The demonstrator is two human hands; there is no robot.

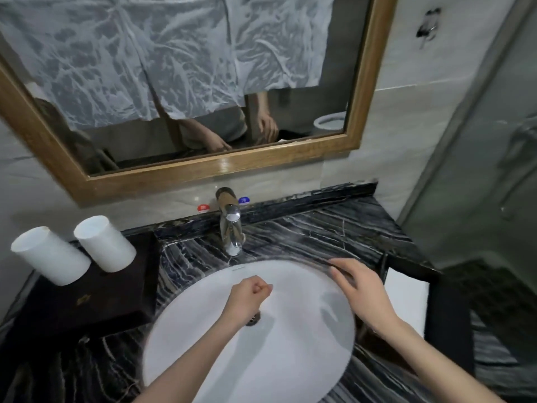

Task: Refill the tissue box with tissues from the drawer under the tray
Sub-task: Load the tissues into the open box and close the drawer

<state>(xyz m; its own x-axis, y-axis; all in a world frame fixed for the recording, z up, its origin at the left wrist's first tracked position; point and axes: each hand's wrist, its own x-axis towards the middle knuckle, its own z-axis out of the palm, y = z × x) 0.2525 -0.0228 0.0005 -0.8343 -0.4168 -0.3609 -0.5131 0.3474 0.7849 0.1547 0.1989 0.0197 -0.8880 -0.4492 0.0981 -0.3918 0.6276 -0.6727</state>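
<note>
We hover both empty hands over the sink, left hand fisted, right hand with fingers loosely spread, between the dark tray carrying 2 cups and the white tissues likely in their box at the bench's right edge.

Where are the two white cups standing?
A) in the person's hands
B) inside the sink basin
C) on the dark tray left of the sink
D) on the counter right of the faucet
C: both white cups stand on the dark tray on the counter left of the sink, away from either hand.
</note>
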